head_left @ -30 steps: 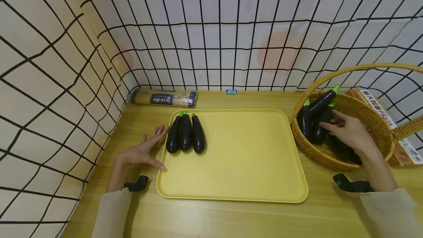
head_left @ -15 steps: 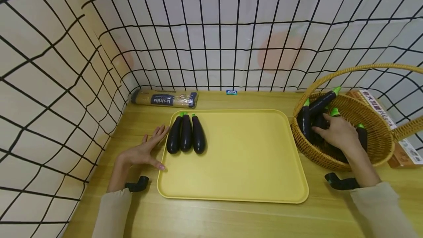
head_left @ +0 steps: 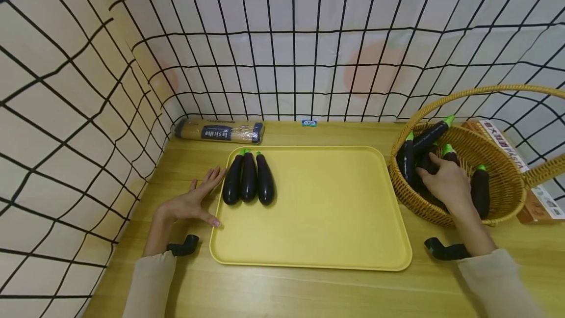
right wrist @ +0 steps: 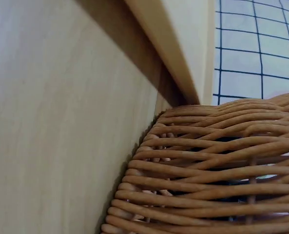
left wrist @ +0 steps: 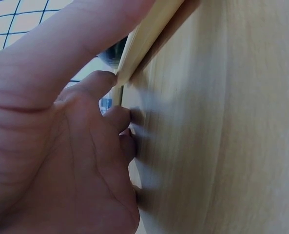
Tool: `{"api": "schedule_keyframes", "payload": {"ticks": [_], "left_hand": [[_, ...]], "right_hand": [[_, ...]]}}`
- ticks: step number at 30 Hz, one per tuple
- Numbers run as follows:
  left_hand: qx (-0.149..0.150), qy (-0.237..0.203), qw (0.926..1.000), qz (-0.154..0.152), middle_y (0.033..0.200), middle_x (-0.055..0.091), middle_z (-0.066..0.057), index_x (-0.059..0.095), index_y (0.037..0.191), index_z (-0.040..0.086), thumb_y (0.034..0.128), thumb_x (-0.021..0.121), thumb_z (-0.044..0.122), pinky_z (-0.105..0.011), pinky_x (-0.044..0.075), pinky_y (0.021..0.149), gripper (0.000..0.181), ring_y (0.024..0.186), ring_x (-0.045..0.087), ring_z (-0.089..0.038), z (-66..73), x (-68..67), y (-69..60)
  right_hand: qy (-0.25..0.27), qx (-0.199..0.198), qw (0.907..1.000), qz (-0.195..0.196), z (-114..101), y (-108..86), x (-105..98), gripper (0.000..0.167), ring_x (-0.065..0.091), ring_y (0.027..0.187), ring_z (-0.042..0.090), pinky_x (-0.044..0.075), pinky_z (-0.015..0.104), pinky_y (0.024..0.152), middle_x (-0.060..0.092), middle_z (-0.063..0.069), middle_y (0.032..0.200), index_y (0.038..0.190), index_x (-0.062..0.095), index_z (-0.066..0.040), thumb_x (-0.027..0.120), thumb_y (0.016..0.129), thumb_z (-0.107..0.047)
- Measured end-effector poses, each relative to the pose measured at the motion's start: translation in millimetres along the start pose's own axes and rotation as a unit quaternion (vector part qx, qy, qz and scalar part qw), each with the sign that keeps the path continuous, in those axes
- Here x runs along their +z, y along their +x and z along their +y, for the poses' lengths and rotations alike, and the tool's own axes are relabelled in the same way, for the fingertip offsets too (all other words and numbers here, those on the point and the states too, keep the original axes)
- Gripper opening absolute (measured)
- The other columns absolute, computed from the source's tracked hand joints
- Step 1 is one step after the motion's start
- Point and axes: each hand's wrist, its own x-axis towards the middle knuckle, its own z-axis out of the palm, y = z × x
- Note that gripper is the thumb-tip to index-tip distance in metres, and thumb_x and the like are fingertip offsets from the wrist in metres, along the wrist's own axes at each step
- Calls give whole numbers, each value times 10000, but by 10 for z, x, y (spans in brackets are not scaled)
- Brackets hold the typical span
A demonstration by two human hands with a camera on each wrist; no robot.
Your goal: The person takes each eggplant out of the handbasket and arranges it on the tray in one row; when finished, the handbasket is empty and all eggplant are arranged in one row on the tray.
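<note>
Eggplant under right hand: a dark eggplant (head_left: 426, 162) is inside the basket (head_left: 416, 203), in its left part.
Right hand: the right hand (head_left: 448, 183) reaches down into the basket, with thumb and forefinger at this eggplant; whether they pinch it I cannot tell, because the other fingers are hidden and the right wrist view shows mostly weave.
Other eggplants in basket: one stands at the left, one slants across the far side, one green cap shows just beyond the hand, and one lies at the right.
Tray: the yellow tray (head_left: 326, 215) is left of the basket; three eggplants (head_left: 248, 178) lie side by side at its far left.
Left hand: the left hand (head_left: 191, 205) is spread, its thumb over the tray's left rim.
Far edge: a pasta pack (head_left: 220, 132) at left, a small packet (head_left: 309, 123) near the middle.
Far right: a box (head_left: 545, 204), partly behind the basket.
</note>
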Motion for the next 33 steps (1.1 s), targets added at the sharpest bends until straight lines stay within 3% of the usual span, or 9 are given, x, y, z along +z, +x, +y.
{"api": "schedule_keyframes", "payload": {"ticks": [4, 7, 9, 12, 15, 19, 21, 27, 33], "left_hand": [[-12, 6, 10000, -5, 1704, -219, -232, -7, 1672, 97, 713, 957, 363, -749, -245, 1153, 1386, 1541, -285, -484, -5, 1, -3], [-27, 0, 10000, -10, 1703, -225, -230, -10, 1672, 100, 715, 956, 370, -745, -246, 1155, 1386, 1542, -286, -480, -9, 5, -7], [-29, -25, 10000, -19, 1703, -230, -228, -11, 1672, 102, 718, 954, 369, -744, -249, 1154, 1383, 1543, -287, -477, -10, 7, -9], [-27, -33, 10000, -12, 1705, -227, -226, -8, 1673, 104, 718, 955, 368, -745, -250, 1153, 1381, 1545, -284, -477, -9, 6, -11], [-11, -32, 10000, -12, 1705, -225, -227, -8, 1673, 101, 720, 954, 363, -746, -249, 1152, 1378, 1544, -283, -479, -10, 3, -9], [7, -27, 10000, -13, 1704, -223, -232, -7, 1671, 92, 722, 953, 360, -748, -251, 1150, 1376, 1542, -283, -485, -11, 3, -9], [14, -39, 10000, -13, 1704, -221, -234, -8, 1670, 88, 724, 952, 358, -746, -254, 1149, 1375, 1542, -284, -485, -11, 4, -13], [24, -66, 10000, -12, 1704, -223, -232, -17, 1669, 86, 729, 950, 351, -743, -260, 1148, 1375, 1539, -294, -481, 2, 6, -27], [35, -37, 10000, -2, 1706, -224, -222, -18, 1669, 85, 729, 949, 356, -744, -255, 1150, 1375, 1538, -298, -478, -1, 13, -14]], "right_hand": [[445, 126, 9989, 15, 14, -21, -13, 675, 517, 872, 595, 177, 847, 1086, 593, 244, 636, 1549, 319, 95, 559, 1052, -294], [606, 249, 9978, 45, 21, -37, -42, 674, 501, 692, 455, 390, 702, 1008, 499, 98, 497, 1559, 345, 49, 574, 1043, -320], [561, 261, 9980, 136, 32, -56, -65, 663, 506, 643, 365, 476, 517, 799, 549, 138, 541, 1551, 380, 30, 588, 1036, -333], [435, 252, 9985, 194, 53, -85, -92, 665, 448, 515, 204, 344, 322, 544, 579, 130, 594, 1554, 407, -7, 593, 1032, -373], [507, 374, 9979, 129, 79, -126, -115, 690, 437, 499, 169, 363, 314, 536, 626, 160, 721, 1583, 388, -67, 576, 1034, -441], [983, 672, 9926, 244, 97, -204, -135, 713, 540, 728, 89, 432, 307, 645, 629, 364, 1257, 1603, 359, -154, 574, 1020, -504], [1315, 814, 9870, 446, 90, -243, -135, 714, 532, 855, -35, 457, 219, 700, 607, 252, 1407, 1600, 364, -189, 592, 1006, -514], [2502, 779, 9610, 886, 48, -300, -128, 659, 481, 881, -190, 459, 1, 658, 512, -351, 1044, 1567, 416, -288, 678, 981, -441], [2809, 672, 9543, 766, 39, -293, -130, 631, 501, 934, -164, 464, 16, 667, 574, -285, 1257, 1555, 434, -341, 696, 983, -392]]}}
